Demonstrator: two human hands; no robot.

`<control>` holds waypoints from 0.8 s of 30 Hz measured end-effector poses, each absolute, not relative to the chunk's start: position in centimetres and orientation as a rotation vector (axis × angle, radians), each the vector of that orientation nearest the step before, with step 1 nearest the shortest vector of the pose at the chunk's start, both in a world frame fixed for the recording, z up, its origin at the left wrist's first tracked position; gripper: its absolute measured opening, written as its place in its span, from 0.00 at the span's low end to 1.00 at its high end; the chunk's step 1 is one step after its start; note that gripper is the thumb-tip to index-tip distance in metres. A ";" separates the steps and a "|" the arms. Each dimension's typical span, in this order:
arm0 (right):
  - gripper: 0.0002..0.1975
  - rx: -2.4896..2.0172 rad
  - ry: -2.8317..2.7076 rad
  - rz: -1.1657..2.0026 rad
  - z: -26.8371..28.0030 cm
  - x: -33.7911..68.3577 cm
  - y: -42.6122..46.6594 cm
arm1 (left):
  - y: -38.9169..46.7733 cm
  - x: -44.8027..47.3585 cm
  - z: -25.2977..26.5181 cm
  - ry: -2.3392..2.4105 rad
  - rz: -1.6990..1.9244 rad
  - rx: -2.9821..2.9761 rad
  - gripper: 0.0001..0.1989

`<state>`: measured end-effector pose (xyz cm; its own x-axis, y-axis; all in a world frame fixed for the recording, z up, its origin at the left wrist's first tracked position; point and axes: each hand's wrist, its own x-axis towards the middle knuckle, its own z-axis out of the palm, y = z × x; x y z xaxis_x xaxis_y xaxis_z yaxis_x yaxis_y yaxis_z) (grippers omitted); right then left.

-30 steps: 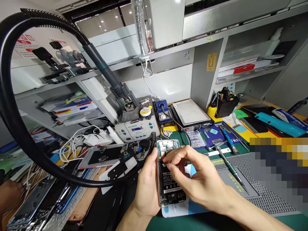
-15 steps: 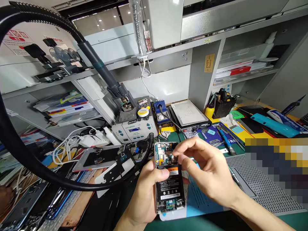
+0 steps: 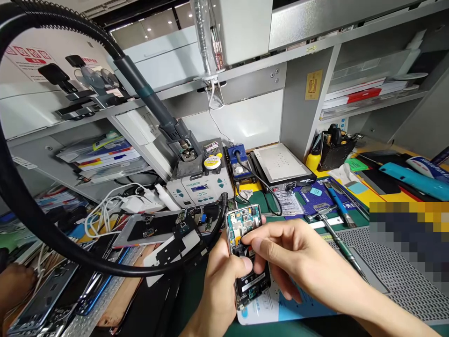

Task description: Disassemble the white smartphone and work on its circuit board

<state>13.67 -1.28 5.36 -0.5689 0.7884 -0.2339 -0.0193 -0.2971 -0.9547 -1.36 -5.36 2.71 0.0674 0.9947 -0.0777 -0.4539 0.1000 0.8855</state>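
My left hand (image 3: 224,276) is wrapped round an opened smartphone (image 3: 244,215), its thumb lying over the battery (image 3: 250,282). The phone is tilted, with its green circuit board bare at the top and a small orange connector (image 3: 237,239) at the board's lower edge. Over the phone's middle, my right hand (image 3: 298,257) has thumb and forefinger closed just right of that connector. Whatever lies between those fingertips is hidden. The right hand also covers part of the battery.
A black hose (image 3: 115,269) loops across the left from a hot-air station (image 3: 199,189). A screwdriver (image 3: 345,252) lies on the perforated mat (image 3: 396,271) at right. Phone parts (image 3: 171,252) crowd the left, where another person's hand (image 3: 17,285) shows at the edge.
My right hand has moved down and left across the phone, from the board's right side to the battery's upper end. The view has shifted slightly, and the other person's hand shows more.
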 end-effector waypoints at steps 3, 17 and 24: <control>0.17 -0.969 -1.368 1.945 5.3 13.7 -1.3 | -5.4 -1.3 2.7 0.886 1.285 0.814 0.23; 0.13 -0.827 -1.098 2.144 4.7 13.4 -1.0 | -5.1 -1.5 2.3 0.937 1.355 0.827 0.23; 0.13 -0.815 -1.042 2.151 4.3 13.1 -1.1 | -5.0 -1.7 1.7 0.897 1.346 0.776 0.24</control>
